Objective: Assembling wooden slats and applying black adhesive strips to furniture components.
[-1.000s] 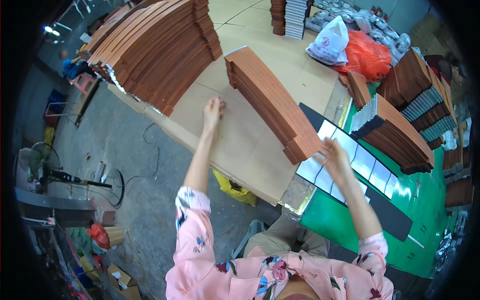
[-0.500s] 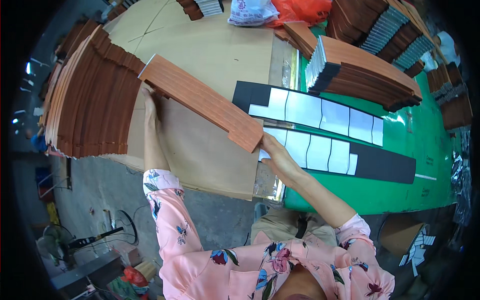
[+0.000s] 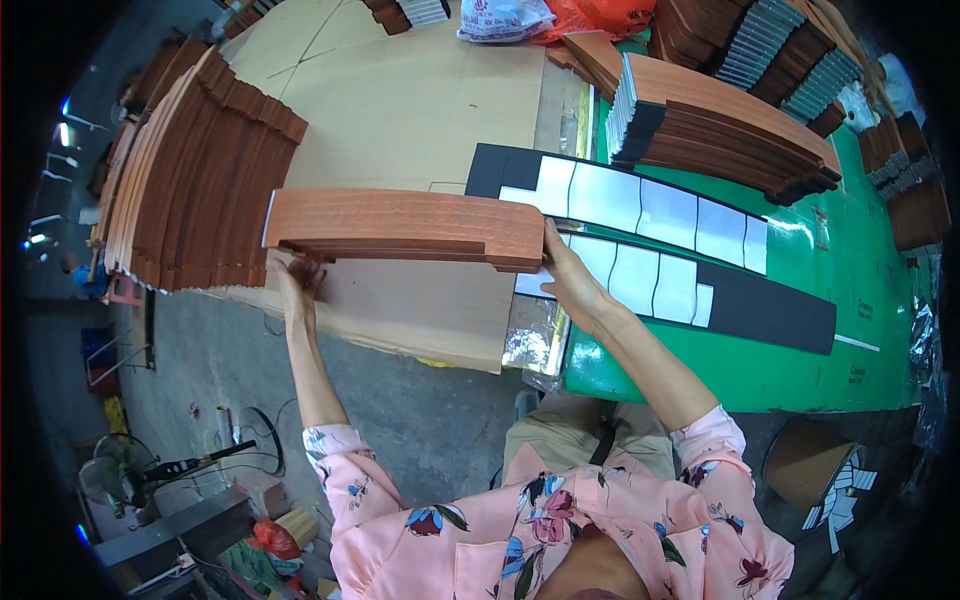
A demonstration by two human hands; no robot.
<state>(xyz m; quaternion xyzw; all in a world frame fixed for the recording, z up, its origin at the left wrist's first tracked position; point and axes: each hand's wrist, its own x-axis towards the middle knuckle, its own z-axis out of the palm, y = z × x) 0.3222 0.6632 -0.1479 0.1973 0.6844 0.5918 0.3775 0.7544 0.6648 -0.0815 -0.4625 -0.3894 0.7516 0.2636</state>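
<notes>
A long reddish-brown wood-grain board (image 3: 400, 222), notched along its near edge, is held level above the cardboard sheet. My left hand (image 3: 295, 280) grips its left end from below, the fingers partly hidden under it. At the board's right end, my right hand (image 3: 568, 275) is closed on the corner, thumb apart and lower. Beneath and beside that hand lies a dark panel (image 3: 765, 308) with white backing pieces on it. A second such panel (image 3: 655, 212) lies just beyond it. Left of the held board stands a tall row of similar brown boards (image 3: 215, 180).
Cardboard (image 3: 400, 120) covers the table's left part, and a green surface (image 3: 640, 375) its right. A stack of brown boards (image 3: 725, 130) stands at the back right. White and red plastic bags (image 3: 505, 20) lie at the far edge. A bin (image 3: 805, 460) holds white offcuts.
The held board has swung from a slant to nearly level across, its left end coming down toward me. My left hand lowered with it; the right hand shifted slightly right and away.
</notes>
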